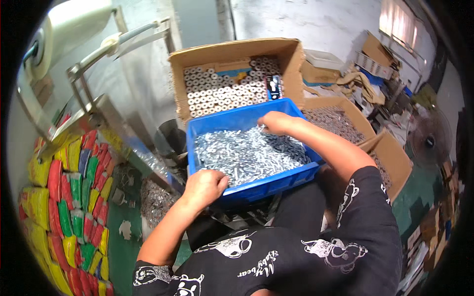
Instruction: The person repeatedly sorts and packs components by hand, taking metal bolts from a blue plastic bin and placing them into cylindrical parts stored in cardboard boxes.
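Note:
A blue plastic bin (pixel 256 188) sits in front of me, filled with small shiny metal pieces (pixel 247 155) that look like screws or bolts. My left hand (pixel 205 186) is at the bin's near left corner, its fingers curled closed over the rim; what is inside them is hidden. Inside the far right part of the bin, my right hand (pixel 276 123) is bent down just above the metal pieces. Its fingers are drawn together, and their tips are too hidden to show what they hold.
Behind the bin, an open cardboard box (pixel 234 49) holds rows of white rolls (pixel 224 96). More cardboard boxes (pixel 390 163) with small parts stand at right, near a fan (pixel 429 140). A metal frame machine (pixel 106 106) and stacked colourful bags (pixel 69 212) are at left.

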Motion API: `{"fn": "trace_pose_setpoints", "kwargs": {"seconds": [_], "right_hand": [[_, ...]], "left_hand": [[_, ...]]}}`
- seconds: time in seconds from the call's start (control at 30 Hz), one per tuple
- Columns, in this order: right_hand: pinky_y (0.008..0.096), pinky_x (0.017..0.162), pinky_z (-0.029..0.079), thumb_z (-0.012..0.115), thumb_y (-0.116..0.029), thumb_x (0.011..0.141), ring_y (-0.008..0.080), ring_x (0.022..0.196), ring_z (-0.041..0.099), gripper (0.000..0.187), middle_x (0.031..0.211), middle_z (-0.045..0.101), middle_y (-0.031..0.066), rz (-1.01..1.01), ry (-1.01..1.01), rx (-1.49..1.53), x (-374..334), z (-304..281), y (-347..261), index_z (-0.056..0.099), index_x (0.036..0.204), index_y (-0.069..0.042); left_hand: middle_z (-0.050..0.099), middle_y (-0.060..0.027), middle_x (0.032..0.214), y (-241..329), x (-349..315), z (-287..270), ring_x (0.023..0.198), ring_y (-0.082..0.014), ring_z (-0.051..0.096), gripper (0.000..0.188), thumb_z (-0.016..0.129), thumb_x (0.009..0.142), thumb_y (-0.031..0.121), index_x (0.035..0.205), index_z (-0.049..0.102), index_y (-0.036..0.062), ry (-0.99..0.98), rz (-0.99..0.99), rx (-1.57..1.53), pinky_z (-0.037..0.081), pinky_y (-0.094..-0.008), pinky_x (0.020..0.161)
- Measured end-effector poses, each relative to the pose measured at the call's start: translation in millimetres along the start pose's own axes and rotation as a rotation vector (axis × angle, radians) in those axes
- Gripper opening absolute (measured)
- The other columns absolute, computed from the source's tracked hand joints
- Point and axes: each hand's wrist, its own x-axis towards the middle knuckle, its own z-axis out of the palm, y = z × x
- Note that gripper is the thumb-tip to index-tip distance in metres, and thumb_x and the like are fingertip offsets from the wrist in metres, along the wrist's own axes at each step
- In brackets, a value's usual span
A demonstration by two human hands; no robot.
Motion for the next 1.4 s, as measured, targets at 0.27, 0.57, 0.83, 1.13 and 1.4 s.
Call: {"fn": "trace_pose_setpoints", "kwargs": {"seconds": [0.27, 0.57, 0.83, 1.13, 1.4], "right_hand": [[0.0458, 0.085, 0.047, 0.064, -0.019, 0.080, 0.0375, 0.097, 0.060, 0.033, 0.099, 0.064, 0.0194, 0.160, -0.094, -0.103, -26.7, 48.6, 64.6, 0.061, 0.112, -0.009], [0.0454, 0.086, 0.048, 0.062, -0.016, 0.079, 0.0360, 0.101, 0.060, 0.031, 0.102, 0.064, 0.0195, 0.122, -0.032, -0.064, -25.6, 51.7, 71.4, 0.060, 0.109, -0.009], [0.0450, 0.084, 0.049, 0.062, -0.016, 0.080, 0.0367, 0.095, 0.061, 0.033, 0.097, 0.064, 0.0195, 0.187, -0.099, -0.003, -24.9, 40.5, 58.4, 0.056, 0.111, -0.008], [0.0464, 0.086, 0.048, 0.052, -0.008, 0.082, 0.0380, 0.100, 0.060, 0.031, 0.103, 0.062, 0.0217, 0.253, -0.059, 0.034, -26.6, 47.2, 59.5, 0.057, 0.112, -0.007], [0.0450, 0.086, 0.049, 0.047, -0.005, 0.084, 0.0368, 0.101, 0.061, 0.031, 0.105, 0.063, 0.0221, 0.258, -0.069, 0.035, -20.5, 35.5, 48.8, 0.056, 0.114, -0.005]], "left_hand": [[0.056, -0.0234, 0.067, 50.5, 89.0, -21.8, 0.064, -0.0390, 0.058, 0.027, 0.060, 0.085, 0.023, 0.076, 0.063, -0.0019, 0.061, 0.097, -0.002, 0.046, -0.0431, 0.059], [0.066, -0.0225, 0.094, 9.6, 268.6, 7.2, 0.092, -0.0352, 0.063, 0.031, 0.059, 0.080, 0.028, 0.098, 0.069, 0.0059, 0.390, -0.143, 0.108, 0.049, -0.0423, 0.085], [0.065, -0.0157, 0.111, -128.8, 352.1, -39.6, 0.113, -0.0339, 0.057, 0.042, 0.052, 0.085, 0.041, 0.105, 0.071, 0.0095, 0.278, -0.568, 0.441, 0.045, -0.0396, 0.095], [0.035, -0.0232, 0.140, -202.4, 383.4, -22.3, 0.128, -0.0392, 0.035, 0.068, 0.054, 0.086, 0.049, 0.140, 0.036, 0.0116, 0.411, -0.359, 0.636, 0.034, -0.0460, 0.106], [0.024, -0.0208, 0.146, -221.4, 388.8, -25.9, 0.128, -0.0445, 0.032, 0.068, 0.048, 0.088, 0.057, 0.145, 0.028, 0.0266, 0.379, -0.314, 0.736, 0.033, -0.0478, 0.106]]}}
